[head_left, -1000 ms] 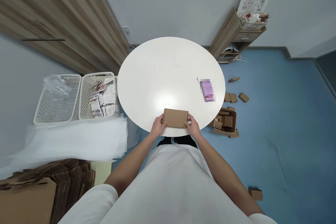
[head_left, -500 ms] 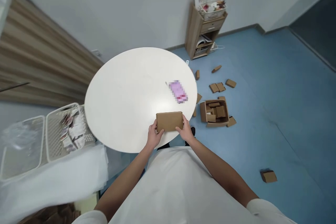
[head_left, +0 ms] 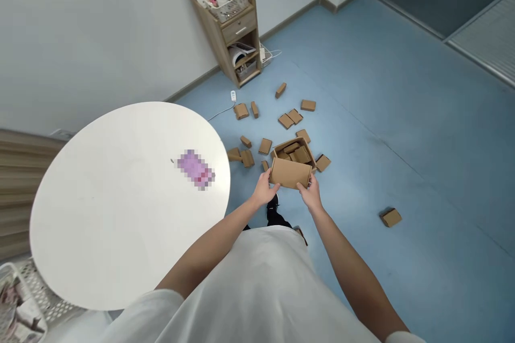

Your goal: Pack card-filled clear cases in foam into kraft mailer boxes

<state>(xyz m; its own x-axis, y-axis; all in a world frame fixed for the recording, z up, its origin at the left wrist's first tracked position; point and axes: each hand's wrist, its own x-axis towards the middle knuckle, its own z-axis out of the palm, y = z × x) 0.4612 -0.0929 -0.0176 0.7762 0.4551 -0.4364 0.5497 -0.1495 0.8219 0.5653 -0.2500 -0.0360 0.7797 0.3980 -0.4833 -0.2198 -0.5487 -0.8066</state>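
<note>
Between my two hands I hold a closed, flat brown cardboard box in the air, to the right of the round table. My left hand grips its left end, thumb along the near edge. On the right end, my right hand is closed in the same way. Behind and below the held box, a larger open carton stands on the floor with several small cardboard boxes inside. The held box hides the carton's near side.
A white round table is at my left, with a blurred purple item on it. Several small boxes lie around the carton; one box sits farther right on the blue floor. A wooden cabinet stands by the wall.
My view and body have turned right. The held box has moved from over the table's near edge to over the floor, before the open carton. Both hands keep their grip.
</note>
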